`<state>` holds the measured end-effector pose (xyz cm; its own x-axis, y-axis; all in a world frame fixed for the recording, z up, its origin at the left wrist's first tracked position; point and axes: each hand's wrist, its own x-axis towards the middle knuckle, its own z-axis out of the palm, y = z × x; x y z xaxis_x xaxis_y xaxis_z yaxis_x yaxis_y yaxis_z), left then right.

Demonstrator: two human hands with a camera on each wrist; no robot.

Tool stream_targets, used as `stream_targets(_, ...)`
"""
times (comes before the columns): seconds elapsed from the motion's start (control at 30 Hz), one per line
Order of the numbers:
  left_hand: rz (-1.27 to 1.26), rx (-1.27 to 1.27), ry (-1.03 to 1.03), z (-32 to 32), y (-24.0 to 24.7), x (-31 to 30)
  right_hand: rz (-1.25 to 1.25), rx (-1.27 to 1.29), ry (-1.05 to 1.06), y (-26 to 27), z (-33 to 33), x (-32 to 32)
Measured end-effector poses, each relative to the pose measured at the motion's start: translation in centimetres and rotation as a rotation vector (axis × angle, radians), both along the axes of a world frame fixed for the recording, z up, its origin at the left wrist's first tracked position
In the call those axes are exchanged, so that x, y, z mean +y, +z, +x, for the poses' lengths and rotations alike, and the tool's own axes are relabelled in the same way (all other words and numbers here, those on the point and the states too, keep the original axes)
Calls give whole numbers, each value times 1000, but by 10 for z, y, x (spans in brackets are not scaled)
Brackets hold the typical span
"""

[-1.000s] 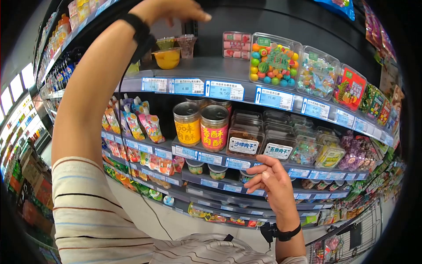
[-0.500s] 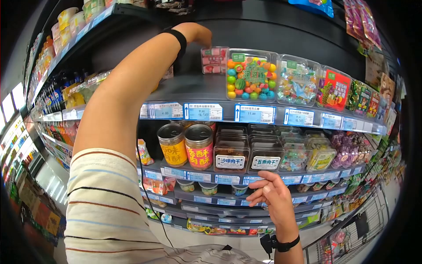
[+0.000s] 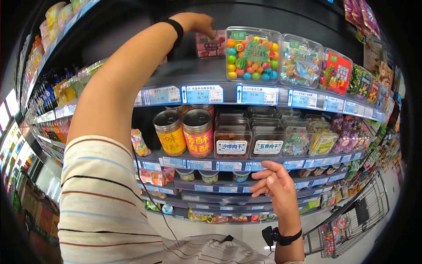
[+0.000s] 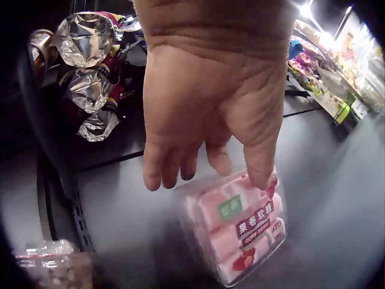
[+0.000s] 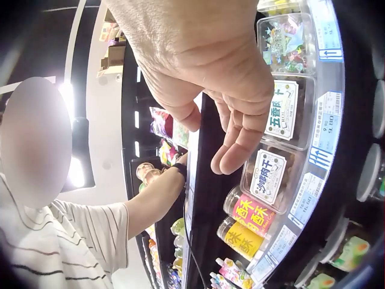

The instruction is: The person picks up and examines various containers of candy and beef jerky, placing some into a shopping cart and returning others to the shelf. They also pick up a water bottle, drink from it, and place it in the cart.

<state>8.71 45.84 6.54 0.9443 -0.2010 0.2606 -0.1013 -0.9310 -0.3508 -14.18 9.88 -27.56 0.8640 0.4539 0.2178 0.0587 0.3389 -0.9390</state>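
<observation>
One clear plastic pack of pink rolls (image 3: pixel 211 47), upper shelf (image 3: pixel 189 74), below nearer left hand (image 3: pixel 197 23), thumb side; thumb touches top, fingers loosely open. Right hand (image 3: pixel 280 193) lower, relaxed, empty.

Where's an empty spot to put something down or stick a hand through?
The upper shelf has a bare patch in front of the pink box, left of the coloured-ball box. A hand could probably slip above the ball box, before the dark back panel. It's crowded to that box's right, and around the yellow can below.
</observation>
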Motion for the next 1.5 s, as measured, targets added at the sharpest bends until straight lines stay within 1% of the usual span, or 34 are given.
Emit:
stream_targets(0.07,-30,27,-31,1,-4,3,-7,0,-4,0,-2,3)
stream_targets(0.2,15,66,19,-10,-14,-3,-8,-12,2,1,-5,7)
stream_targets(0.3,-116,49,101,-4,-6,-5,-6,-17,12,4,-6,11)
stream_targets(0.4,-136,173,161,-12,-9,-7,2,-14,47,5,-10,16)
stream_targets(0.53,-38,101,95,-30,-20,-10,2,-15,80,3,-10,18)
stream_targets(0.57,-92,122,117,-29,-22,-10,-1,-15,79,2,-11,17)
stream_targets(0.67,-39,124,-13,13,-25,18,1,-13,69,1,-11,14)
stream_targets(0.7,-90,117,21,-12,-26,2,3,-12,64,-2,-10,13)
stream_targets(0.87,-23,141,55,3,-26,8,1,-6,68,-1,-11,13)
stream_targets(0.9,-18,147,63,-3,-25,5,0,-5,70,-1,-12,14)
stream_targets(1.0,-117,165,82,-31,-9,1,-8,-12,79,2,-12,15)
stream_targets(1.03,-244,210,55,-39,-3,4,-11,-16,82,3,-12,16)
stream_targets(1.13,-523,223,-73,-70,8,15,-14,-30,100,7,-10,21)
stream_targets(1.17,-604,215,-79,-79,10,17,-13,-43,115,10,-9,23)
stream_targets(1.3,-749,247,-109,-103,17,24,-7,-83,162,25,-4,33)
stream_targets(1.4,-821,333,-74,-98,19,36,-4,-117,201,35,-1,39)
stream_targets(1.5,-827,260,-26,-89,13,43,17,-117,249,38,-2,46)
